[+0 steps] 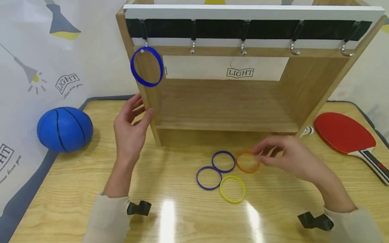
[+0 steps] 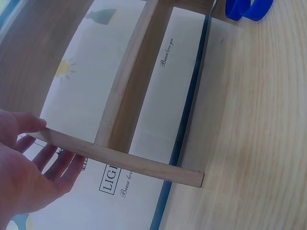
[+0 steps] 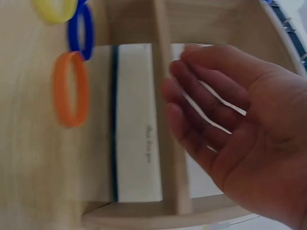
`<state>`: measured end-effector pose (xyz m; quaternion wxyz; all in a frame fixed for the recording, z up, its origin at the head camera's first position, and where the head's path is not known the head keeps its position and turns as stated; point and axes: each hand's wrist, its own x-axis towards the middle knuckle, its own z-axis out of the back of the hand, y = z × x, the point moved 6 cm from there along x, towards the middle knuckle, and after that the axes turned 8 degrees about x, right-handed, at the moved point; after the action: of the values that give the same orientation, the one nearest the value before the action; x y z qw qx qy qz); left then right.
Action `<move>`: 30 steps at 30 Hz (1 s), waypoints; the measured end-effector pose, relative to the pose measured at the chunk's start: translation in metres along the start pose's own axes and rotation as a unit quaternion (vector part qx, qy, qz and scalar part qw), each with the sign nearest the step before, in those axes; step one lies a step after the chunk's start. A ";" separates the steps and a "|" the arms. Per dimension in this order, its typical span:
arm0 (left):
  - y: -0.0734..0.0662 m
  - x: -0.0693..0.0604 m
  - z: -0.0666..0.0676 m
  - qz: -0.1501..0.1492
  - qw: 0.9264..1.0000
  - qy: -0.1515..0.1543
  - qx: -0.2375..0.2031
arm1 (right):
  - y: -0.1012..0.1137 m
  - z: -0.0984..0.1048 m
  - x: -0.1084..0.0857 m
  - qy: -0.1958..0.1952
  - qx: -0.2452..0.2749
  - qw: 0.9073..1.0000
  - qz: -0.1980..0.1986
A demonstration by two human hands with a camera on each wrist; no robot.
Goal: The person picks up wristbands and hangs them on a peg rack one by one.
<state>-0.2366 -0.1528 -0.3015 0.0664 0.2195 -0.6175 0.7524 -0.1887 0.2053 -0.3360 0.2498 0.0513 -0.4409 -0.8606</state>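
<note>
My left hand (image 1: 131,125) grips the left side panel of a wooden rack (image 1: 220,98), thumb on one face and fingers on the other. A blue ring (image 1: 153,84) hangs from the leftmost metal hook; the other hooks (image 1: 243,46) bear no rings. Above the table beside an orange ring (image 1: 248,171), my right hand (image 1: 290,156) has loosely bent fingers. The right wrist view shows it apart from the orange ring (image 3: 59,91), holding nothing. Left of that ring lie two thin blue rings (image 1: 210,189) and a yellow ring (image 1: 234,202).
A blue ball (image 1: 65,129) sits on the table (image 1: 64,218) at the left. To the right lie a red table tennis bat (image 1: 345,131) and a partly hidden shuttlecock (image 1: 307,130). A printed backdrop (image 1: 97,40) stands behind the rack.
</note>
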 end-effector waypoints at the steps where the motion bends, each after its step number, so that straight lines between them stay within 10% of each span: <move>1: 0.000 0.000 0.000 0.001 1.000 0.001 0.000 | -0.005 -0.003 0.000 0.011 -0.012 1.000 -0.006; 30: 0.000 -0.001 0.000 0.005 1.000 0.005 0.001 | -0.042 -0.038 0.004 0.072 -0.138 0.988 0.014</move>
<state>-0.2356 -0.1529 -0.3020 0.0656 0.2130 -0.6178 0.7541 -0.1965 0.1954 -0.3912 0.2978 0.0718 -0.2999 -0.9035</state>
